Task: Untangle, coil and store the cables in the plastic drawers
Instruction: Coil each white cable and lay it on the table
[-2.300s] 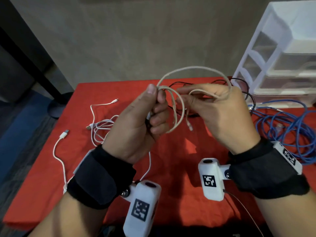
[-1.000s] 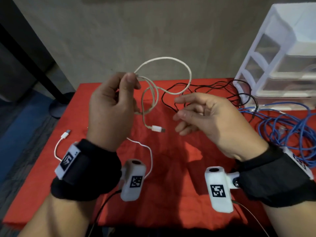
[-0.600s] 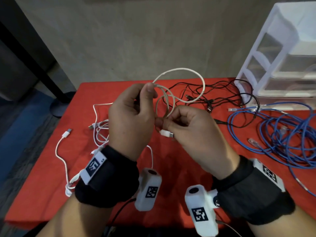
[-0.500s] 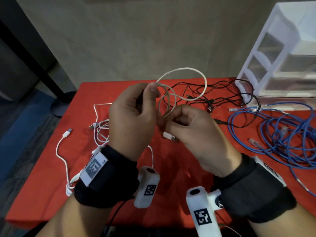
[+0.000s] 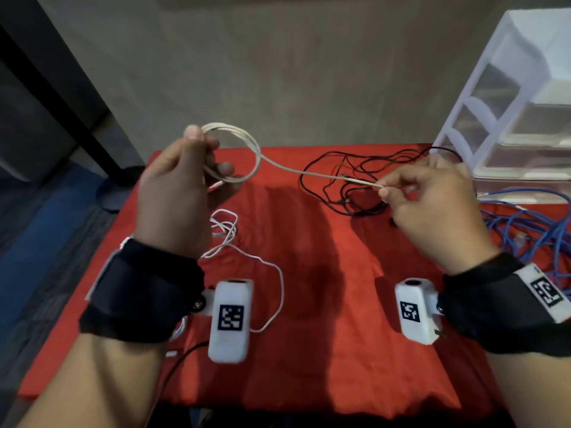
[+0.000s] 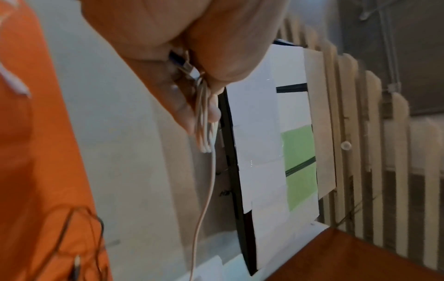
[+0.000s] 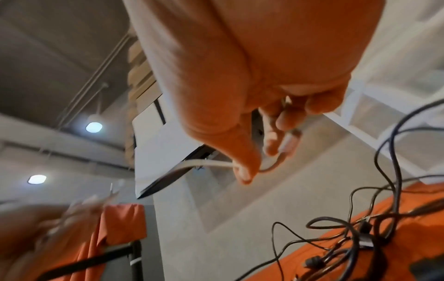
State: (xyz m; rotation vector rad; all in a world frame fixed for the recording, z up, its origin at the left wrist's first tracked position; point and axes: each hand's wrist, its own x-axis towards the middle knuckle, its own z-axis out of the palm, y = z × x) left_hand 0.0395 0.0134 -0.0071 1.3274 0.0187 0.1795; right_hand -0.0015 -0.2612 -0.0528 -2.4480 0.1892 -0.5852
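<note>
the beige cable (image 5: 309, 173) hangs in the air above the counter (image 5: 324, 273), stretched between two hands. the left hand (image 5: 176, 193) has its grip closed round a small coil of several loops, thumb on top. the right hand (image 5: 432, 205) pinches the cable's free end narrowly between thumb and fingertips, so one strand runs nearly straight from coil to pinch.

on the red-covered counter lie three other cable groups: one tangled black cable (image 5: 355, 186) at the back, one white cable (image 5: 247, 257) near the left wrist, and a pile of blue cable (image 5: 525, 230) at the right edge. how many separate leads the black and blue piles hold cannot be told. one set of plastic drawers (image 5: 509, 112) stands at the back right corner, three drawers visible.

the left wrist view shows the loops bunched between thumb and fingers (image 6: 182, 106), with a connector tucked in the palm, hidden in the head view. the right wrist view shows the cable end curling under the fingertips (image 7: 271, 144), with the black tangle below.
</note>
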